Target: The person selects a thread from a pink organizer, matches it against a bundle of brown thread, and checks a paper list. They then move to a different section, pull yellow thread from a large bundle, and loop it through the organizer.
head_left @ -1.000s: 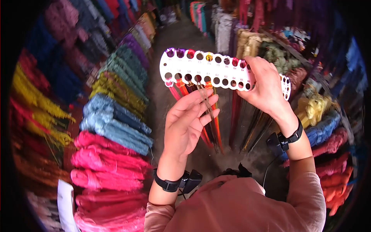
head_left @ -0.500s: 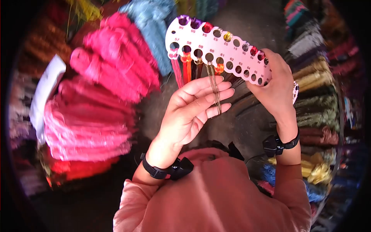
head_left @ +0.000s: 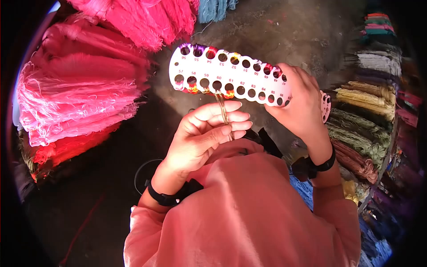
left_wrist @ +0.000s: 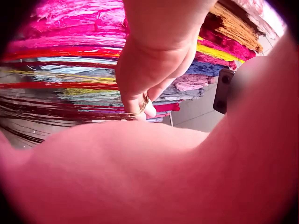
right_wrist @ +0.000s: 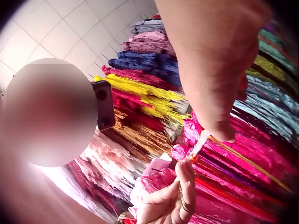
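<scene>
White thread card [head_left: 231,75] at upper centre, one tan strand [head_left: 223,113] hanging from it.
Right hand [head_left: 302,104] grips the card's right end, fingers curled round its edge; its long axis runs from upper left slightly down to centre right. Left hand [head_left: 202,135], just below, curls its fingers on the strand, which drops from a lower-row hole and loops about one finger. Pink skeins [head_left: 75,89] fill the upper left.

Heaped pink yarn bundles [head_left: 80,89] flank grey concrete floor [head_left: 284,31].
</scene>
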Demonstrator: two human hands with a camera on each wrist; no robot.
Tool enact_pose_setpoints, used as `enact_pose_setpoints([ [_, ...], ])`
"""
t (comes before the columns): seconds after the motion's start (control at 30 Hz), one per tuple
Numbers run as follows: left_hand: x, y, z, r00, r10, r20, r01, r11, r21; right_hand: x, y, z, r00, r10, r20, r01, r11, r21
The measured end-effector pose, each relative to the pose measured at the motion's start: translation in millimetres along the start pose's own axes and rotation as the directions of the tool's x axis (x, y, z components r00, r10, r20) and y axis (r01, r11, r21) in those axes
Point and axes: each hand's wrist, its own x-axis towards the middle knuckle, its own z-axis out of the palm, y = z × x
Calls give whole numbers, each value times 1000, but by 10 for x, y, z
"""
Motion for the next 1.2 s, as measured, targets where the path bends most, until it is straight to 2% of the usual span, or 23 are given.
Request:
enact_pose_setpoints([
  [0.1, -49, 17, -105, 998, 29, 49, -26, 998, -59, 70, -86, 75, 999, -36, 3, 36, 999, 30],
  [0.3, -138, 9, -167, 992, 116, 43, -107, 979, -176, 161, -192, 120, 996, -90, 14, 89, 996, 30],
  [0.47, -278, -3, -224, 973, 205, -103, -221, 958, -181, 250, -358, 167, 986, -153, 68, 149, 988, 49],
  [0.53, -297, -121, -53, 955, 257, -150, -280, 948, -153, 197, -260, 48, 983, -173, 65, 170, 984, 44],
  [0.67, -469, -139, 98, 928, 301, -220, -337, 930, -150, 238, -315, -12, 957, -283, 60, 278, 958, 72],
  [0.8, -640, -241, 300, 896, 383, -226, -422, 892, -160, 241, -457, -178, 931, -358, 68, 353, 932, 79],
  [0.83, -681, -284, 336, 873, 455, -178, -481, 863, -155, 247, -506, -231, 919, -389, 63, 385, 920, 68],
  [0.9, -787, -317, 471, 847, 496, -193, -517, 852, -80, 240, -609, -352, 891, -451, 50, 449, 892, 46],
  [1.0, -904, -328, 641, 780, 590, -207, -615, 785, -80, 301, -728, -519, 832, -552, 52, 550, 834, 52],
  [1.1, -1029, -407, 698, 768, 597, -232, -639, 737, -218, 343, -841, -622, 760, -650, -4, 650, 759, 27],
  [1.17, -1160, -544, 765, 761, 621, -188, -643, 686, -341, 250, -905, -664, 701, -711, -59, 713, 701, 28],
  [1.2, -1159, -718, 826, 754, 633, -172, -638, 648, -415, 144, -831, -677, 680, -732, -35, 733, 679, 41],
])
